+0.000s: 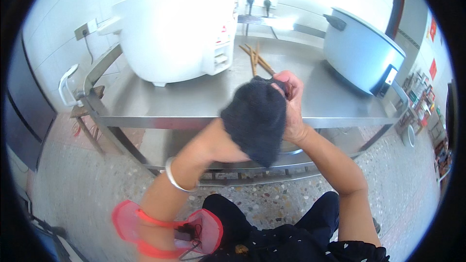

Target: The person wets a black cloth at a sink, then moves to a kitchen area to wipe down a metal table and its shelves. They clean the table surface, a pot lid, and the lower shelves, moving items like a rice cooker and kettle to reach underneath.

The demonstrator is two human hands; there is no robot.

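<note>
A dark cloth (256, 120) covers most of my left hand (233, 145), whose fingers are hidden behind or beneath it. At the upper right edge of the cloth, my right hand (293, 105) has its thumb and fingers closed around chopsticks and some of the fabric. The wooden chopsticks (267, 66) reach away from the hands over the steel table (174, 103); several cross one another, and I cannot tell which are held and which lie on the tabletop. A red mesh bag (207, 231) hangs on my left forearm near a white bangle.
A large white rice cooker (171, 36) stands at the table's left, a light-blue cooker (358, 51) at its right. Wall sockets with plugs (258, 3) are behind. A wooden stool (87, 112) is left of the table, a white bucket (408, 136) on the floor to the right.
</note>
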